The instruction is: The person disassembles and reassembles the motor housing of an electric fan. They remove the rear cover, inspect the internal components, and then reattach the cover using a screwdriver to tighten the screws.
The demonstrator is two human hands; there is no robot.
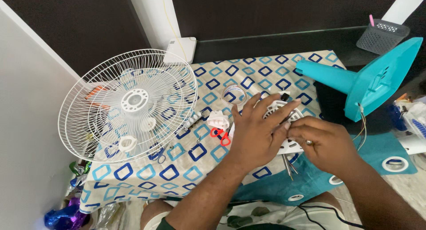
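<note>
**Both hands on the fan motor housing**

Your left hand (pixel 257 130) lies flat over the white vented motor housing (pixel 280 109), fingers spread across its slotted top. Your right hand (pixel 320 141), a ring on one finger, presses in from the right with fingertips curled against the housing's edge; whether they pinch a small part there is hidden. The housing sits at the table's right side, on the patterned tablecloth (pixel 177 168). Two metal tool shafts (pixel 289 168) poke out beneath your hands. Red-handled scissors (pixel 220 136) and a small white plastic part (pixel 218 120) lie just left of your left hand, with a tape roll (pixel 234 94) behind. White wire fan grilles (pixel 128 103) rest at the left, well apart. The turquoise fan base (pixel 368 81) lies tipped at the right.
</note>
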